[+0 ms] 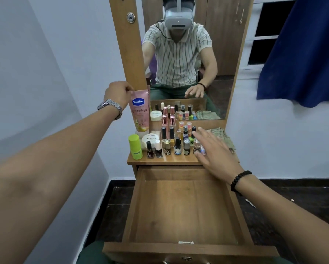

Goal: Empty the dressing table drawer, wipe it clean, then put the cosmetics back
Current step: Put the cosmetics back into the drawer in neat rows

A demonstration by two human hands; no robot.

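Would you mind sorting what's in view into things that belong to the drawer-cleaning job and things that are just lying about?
Belonging to the job:
- open drawer, nothing in it
- pink Vaseline tube, gripped at the top by the left hand
- nail polish bottles on the tabletop, right hand open over them
- green stick
- folded cloth

Just lying about:
- blue curtain
- mirror

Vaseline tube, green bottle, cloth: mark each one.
Vaseline tube (139, 109), head view, middle of its pink body.
Green bottle (135, 147), head view, its side below the cap.
Cloth (221, 135), head view, its folded top.
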